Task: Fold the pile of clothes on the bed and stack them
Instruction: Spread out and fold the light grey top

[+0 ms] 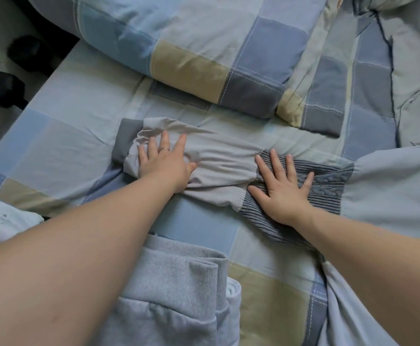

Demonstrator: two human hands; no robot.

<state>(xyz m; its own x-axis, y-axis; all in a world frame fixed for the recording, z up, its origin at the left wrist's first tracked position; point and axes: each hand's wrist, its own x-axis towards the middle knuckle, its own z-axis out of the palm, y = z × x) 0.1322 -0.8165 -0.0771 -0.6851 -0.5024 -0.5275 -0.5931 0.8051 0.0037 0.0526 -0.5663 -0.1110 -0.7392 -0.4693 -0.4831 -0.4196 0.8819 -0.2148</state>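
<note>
A grey garment (219, 158) with dark ribbed cuffs lies stretched across the checked bed sheet (62, 136) in the middle of the view. My left hand (165, 162) presses flat on its left part, near the dark cuff (125, 143), fingers spread. My right hand (282, 187) presses flat on the dark ribbed band (328, 193) at its right end. A light grey sweatshirt (179, 290) with a ribbed hem lies crumpled near me, below my arms. A pale blue garment (398, 186) spreads out at the right.
A folded checked duvet (204, 51) lies at the far side of the bed, with a rumpled grey cover (418, 78) at the far right. White and dark cloth (2, 226) sits at the left edge. Past the bed's left edge, dark shoes (2, 91) stand on the floor.
</note>
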